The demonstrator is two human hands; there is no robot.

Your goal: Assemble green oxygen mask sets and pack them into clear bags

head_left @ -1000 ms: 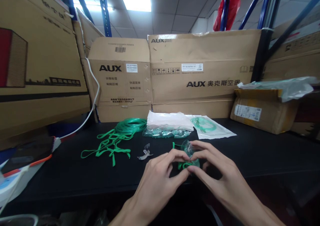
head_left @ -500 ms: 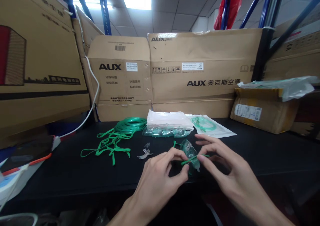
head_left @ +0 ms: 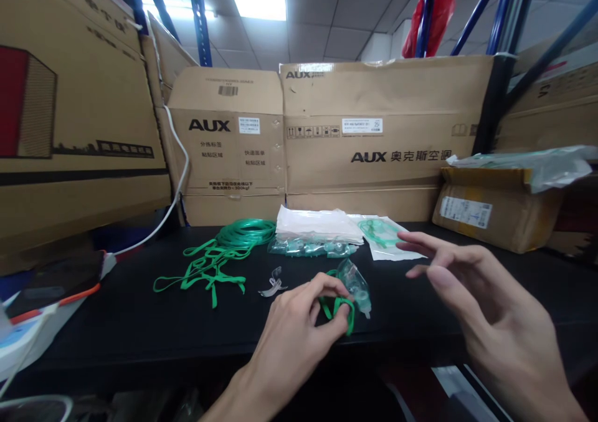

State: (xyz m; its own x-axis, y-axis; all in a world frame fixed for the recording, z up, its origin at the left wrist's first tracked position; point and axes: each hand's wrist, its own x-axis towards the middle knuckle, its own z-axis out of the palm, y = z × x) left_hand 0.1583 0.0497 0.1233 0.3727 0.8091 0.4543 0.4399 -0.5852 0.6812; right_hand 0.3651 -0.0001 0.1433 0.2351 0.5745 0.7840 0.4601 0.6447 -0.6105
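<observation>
My left hand [head_left: 306,322] pinches a green elastic strap [head_left: 351,322], which loops out between thumb and fingers. Just beyond those fingertips lies a clear green oxygen mask [head_left: 355,285] on the black table. My right hand [head_left: 486,303] hovers to the right of the mask, fingers apart and holding nothing. Left of the mask is a small clear plastic piece [head_left: 273,285]. Further left, several more green straps [head_left: 212,272] lie in a loose tangle against a coil of green tubing [head_left: 247,232].
A stack of white packets [head_left: 317,222] stands at the back with several clear green masks [head_left: 311,247] in front. A white pouch [head_left: 397,250] with green tubing lies beside it. Cardboard boxes [head_left: 374,179] wall the rear; a small carton [head_left: 486,207] stands right, a power strip [head_left: 51,328] left.
My right hand has let go of the strap and moved right, away from the mask. My left hand stays in place, the strap now bunched in its fingers.
</observation>
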